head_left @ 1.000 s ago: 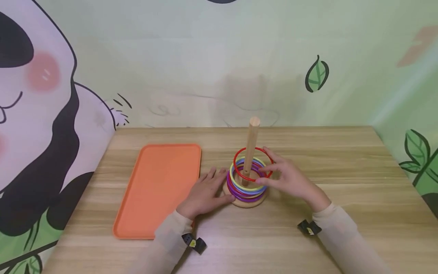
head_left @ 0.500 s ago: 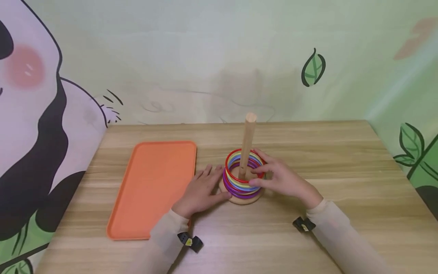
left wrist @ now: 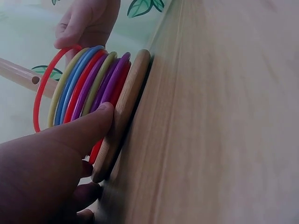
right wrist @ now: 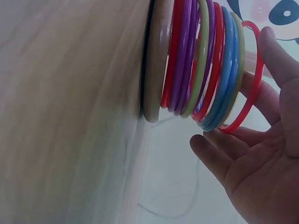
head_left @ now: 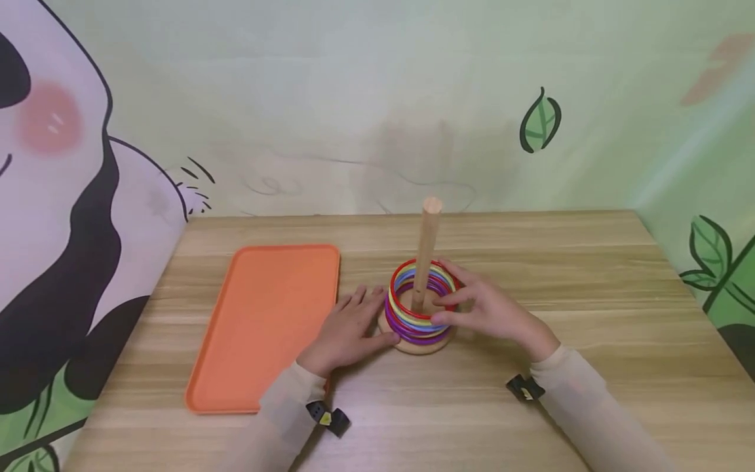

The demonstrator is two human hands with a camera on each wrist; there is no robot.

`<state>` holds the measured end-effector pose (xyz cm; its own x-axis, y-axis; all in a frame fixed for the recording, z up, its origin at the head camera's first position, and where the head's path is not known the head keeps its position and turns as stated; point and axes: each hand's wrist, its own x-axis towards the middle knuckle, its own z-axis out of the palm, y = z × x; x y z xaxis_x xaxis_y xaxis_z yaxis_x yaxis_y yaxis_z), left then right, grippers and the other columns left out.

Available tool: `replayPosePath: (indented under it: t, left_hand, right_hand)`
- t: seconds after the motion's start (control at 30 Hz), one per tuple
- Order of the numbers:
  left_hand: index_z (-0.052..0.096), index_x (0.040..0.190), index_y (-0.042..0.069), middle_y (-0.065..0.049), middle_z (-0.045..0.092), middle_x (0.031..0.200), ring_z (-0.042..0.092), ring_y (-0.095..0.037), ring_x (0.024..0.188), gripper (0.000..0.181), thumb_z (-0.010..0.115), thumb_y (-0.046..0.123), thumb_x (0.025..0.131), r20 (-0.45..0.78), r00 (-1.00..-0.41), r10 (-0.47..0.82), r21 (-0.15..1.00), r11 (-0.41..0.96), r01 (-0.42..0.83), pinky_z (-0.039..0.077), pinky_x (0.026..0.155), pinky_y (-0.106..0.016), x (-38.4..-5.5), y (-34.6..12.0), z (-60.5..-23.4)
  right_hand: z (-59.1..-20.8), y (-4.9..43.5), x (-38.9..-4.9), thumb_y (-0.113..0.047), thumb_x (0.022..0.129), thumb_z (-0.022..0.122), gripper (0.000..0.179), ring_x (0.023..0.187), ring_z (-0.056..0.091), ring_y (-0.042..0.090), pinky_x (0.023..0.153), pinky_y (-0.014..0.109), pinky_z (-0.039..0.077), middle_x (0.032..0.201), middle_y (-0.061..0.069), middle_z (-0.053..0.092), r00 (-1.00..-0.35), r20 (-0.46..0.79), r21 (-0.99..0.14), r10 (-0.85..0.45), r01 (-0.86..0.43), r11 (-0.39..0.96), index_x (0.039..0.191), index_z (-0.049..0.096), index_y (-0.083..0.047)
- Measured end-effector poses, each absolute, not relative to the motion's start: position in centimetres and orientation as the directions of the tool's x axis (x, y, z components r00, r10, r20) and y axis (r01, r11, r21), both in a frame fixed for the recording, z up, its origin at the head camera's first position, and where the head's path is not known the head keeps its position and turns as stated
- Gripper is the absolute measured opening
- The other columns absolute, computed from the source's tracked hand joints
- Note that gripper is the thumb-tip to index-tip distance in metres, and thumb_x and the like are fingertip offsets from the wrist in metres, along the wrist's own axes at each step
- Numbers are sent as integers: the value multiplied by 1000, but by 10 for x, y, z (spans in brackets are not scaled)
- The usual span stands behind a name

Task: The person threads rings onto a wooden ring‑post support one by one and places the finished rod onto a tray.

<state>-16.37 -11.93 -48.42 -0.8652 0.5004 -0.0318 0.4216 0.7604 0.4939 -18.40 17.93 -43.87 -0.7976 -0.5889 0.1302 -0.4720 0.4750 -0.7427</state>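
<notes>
A wooden peg (head_left: 427, 242) rises from a round wooden base (head_left: 421, 349), ringed by a stack of thin plastic rings (left wrist: 88, 88) in purple, red, yellow and blue. Topmost is a red ring (right wrist: 254, 88), tilted, with one side close to the stack and the other raised. My right hand (head_left: 489, 308) pinches that ring at its right side between thumb and fingers. At the stack's left, my left hand (head_left: 348, 334) lies with fingers spread and nearly straight. In the left wrist view its thumb (left wrist: 100, 119) touches the lowest rings beside the base.
An orange tray (head_left: 271, 314) lies on the wood-grain table (head_left: 590, 282), left of the base, partly under the left forearm. Behind the table stands a wall (head_left: 330, 105) with panda and leaf pictures.
My right hand has lowered the red ring along the peg, from above the stack to its top. The left hand keeps its place by the base. The view has shifted slightly.
</notes>
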Motion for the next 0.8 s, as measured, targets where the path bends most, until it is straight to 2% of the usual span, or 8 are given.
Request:
replayPosePath:
  t: [0.37,0.63,0.8]
  left_hand:
    - [35,165,9,-15,38,167,22,-43,158,90,65,60,98,-24,-865,502,487,761,428,18,128,-59,-162,-121,-484]
    - [34,167,15,-16,37,167,23,-43,158,88,63,62,98,-28,-860,509,482,761,435,18,128,-59,-161,-120,-487]
    - [35,166,12,-16,37,167,23,-44,157,89,64,61,98,-14,-859,512,475,759,445,18,128,-60,-163,-119,-487]
  right_hand:
    - [-441,176,-183,-26,85,90,37,153,34,46,122,61,32,169,22,32,-768,132,-708,-626,-515,483,114,82,-3]
    - [-444,182,-182,-30,87,89,51,153,32,47,121,64,32,171,21,28,-778,89,-704,-621,-490,514,129,76,-5]
    - [-441,183,-183,-34,86,90,57,154,31,48,119,68,32,171,23,26,-782,91,-707,-616,-486,514,133,73,-6]
